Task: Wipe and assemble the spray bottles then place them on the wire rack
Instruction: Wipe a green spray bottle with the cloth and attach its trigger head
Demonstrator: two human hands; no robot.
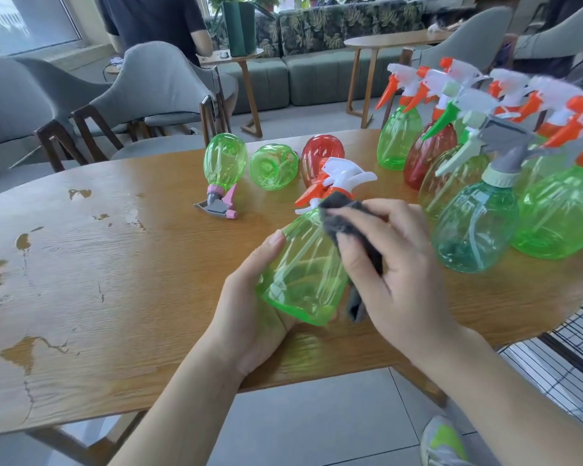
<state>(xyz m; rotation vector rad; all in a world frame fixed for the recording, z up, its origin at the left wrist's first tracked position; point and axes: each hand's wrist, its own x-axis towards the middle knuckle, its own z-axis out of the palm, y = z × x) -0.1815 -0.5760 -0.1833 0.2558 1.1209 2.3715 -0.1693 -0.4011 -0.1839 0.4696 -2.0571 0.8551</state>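
Note:
My left hand (249, 307) grips the base of a green spray bottle (300, 267) tilted above the wooden table (115, 264). The bottle carries a white and orange trigger head (334, 183). My right hand (394, 264) holds a dark grey cloth (347, 220) pressed against the bottle's shoulder. A green bottle with a pink and grey trigger (223, 169) lies on the table behind. Beside it lie a headless green bottle (273, 167) and a red bottle (320, 153). Several assembled bottles (478, 223) stand at the right.
A black wire rack (572, 338) shows at the lower right past the table's edge. Grey chairs (148, 92) stand behind the table, and a person sits at a far table. The tabletop's left part has worn patches (24, 354). My shoe (443, 442) is on the tiled floor.

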